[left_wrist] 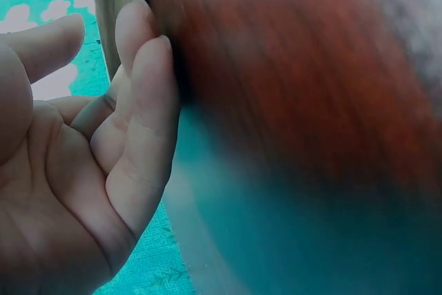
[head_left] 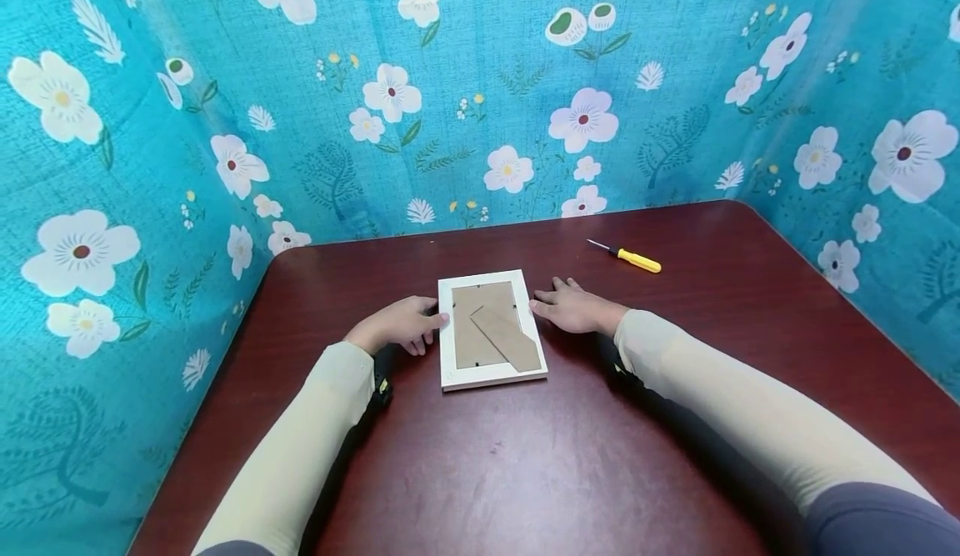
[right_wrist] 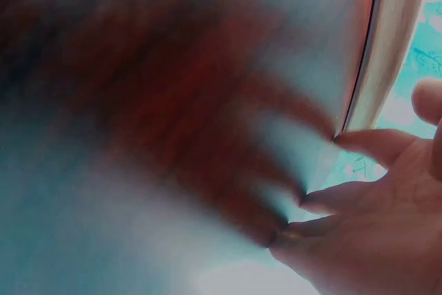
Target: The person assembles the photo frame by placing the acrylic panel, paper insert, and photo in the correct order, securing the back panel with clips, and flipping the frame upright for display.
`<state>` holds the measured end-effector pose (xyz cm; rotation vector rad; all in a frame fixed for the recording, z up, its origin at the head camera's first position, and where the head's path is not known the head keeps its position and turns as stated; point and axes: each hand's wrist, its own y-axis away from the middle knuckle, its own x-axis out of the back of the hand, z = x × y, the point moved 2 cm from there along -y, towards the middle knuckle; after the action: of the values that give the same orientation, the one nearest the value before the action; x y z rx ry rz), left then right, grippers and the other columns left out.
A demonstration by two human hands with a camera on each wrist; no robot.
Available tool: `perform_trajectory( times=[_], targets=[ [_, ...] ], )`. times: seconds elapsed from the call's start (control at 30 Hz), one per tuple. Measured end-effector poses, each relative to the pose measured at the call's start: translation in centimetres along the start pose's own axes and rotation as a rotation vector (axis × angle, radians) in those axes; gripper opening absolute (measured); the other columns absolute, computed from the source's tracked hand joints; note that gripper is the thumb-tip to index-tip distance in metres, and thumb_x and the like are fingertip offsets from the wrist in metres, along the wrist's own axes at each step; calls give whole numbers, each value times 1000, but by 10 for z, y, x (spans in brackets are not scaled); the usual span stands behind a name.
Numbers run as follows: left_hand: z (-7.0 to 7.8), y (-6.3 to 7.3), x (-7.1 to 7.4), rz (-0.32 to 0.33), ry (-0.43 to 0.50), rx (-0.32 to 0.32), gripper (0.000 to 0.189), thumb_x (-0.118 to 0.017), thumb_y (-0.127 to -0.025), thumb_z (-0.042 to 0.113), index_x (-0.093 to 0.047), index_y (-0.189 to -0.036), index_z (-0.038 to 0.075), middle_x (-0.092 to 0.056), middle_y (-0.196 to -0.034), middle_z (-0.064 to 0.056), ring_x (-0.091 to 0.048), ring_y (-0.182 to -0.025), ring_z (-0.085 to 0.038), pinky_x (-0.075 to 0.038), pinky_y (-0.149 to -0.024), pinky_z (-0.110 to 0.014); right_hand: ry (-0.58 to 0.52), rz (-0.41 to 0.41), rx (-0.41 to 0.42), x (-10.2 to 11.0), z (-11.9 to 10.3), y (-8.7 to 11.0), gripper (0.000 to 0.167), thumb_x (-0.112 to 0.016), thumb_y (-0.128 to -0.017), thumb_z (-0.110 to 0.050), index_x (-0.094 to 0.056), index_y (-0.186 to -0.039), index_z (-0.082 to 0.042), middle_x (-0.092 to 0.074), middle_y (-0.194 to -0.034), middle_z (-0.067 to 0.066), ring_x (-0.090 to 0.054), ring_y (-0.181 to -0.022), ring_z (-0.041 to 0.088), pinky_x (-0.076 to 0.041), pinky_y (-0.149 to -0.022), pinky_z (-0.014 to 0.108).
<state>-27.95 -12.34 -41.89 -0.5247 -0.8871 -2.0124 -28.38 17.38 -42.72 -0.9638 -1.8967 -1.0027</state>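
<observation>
A white picture frame (head_left: 446,348) lies on the table with its back up, showing a brown backing board (head_left: 468,348) and a folded stand leg (head_left: 506,335). At its left edge is my left hand (head_left: 401,323), the thumb at the rim and the other fingers loosely bent beside it. My right hand (head_left: 573,308) rests beside the right edge, fingertips on the tabletop and thumb by the rim. Both wrist views show the frame's side, by the left fingers (left_wrist: 148,74) and the right fingers (right_wrist: 376,144). Neither hand visibly grips the frame.
A screwdriver with a yellow handle (head_left: 639,261) lies at the back right of the dark red table (head_left: 495,473). Blue flowered cloth (head_left: 465,81) hangs behind the table and along both sides.
</observation>
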Motion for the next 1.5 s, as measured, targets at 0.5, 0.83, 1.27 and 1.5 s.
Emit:
perform_trajectory(
  times=[0.5, 0.83, 1.27, 1.5],
  targets=[
    [6, -7, -5, -1, -1, -41, 45, -56, -101, 28, -45, -135, 0, -61, -80, -15, -63, -57, -25, -56, -55, -36, 63, -9, 92, -1, -2, 1, 60, -34, -105, -45, -40, -146, -2, -26, -153, 25, -14, -145, 37, -1, -112, 60],
    [3, -9, -11, -6, 133, -11, 33, -51, -103, 25, -49, -126, 2, -63, -81, -18, -67, -60, -28, -57, -57, -38, 90, -6, 115, -6, -6, 3, 62, -37, -104, -46, -35, -149, -4, -22, -154, 26, -16, -143, 41, -4, -112, 59],
    [4, 0, -13, -4, 238, -43, 35, -45, -105, 20, -40, -135, 2, -61, -70, -20, -66, -55, -29, -56, -54, -39, 53, 7, 169, -3, -14, 8, 62, -37, -105, -43, -36, -147, 3, -32, -150, 27, -18, -143, 41, -6, -113, 57],
    [8, 2, -12, 18, 239, -63, 32, -46, -105, 17, -38, -133, 2, -61, -69, -21, -65, -53, -28, -56, -54, -41, -40, 34, 118, 0, -13, 9, 68, -40, -103, -48, -33, -148, 1, -30, -151, 26, -16, -141, 46, -12, -113, 56]
  ],
)
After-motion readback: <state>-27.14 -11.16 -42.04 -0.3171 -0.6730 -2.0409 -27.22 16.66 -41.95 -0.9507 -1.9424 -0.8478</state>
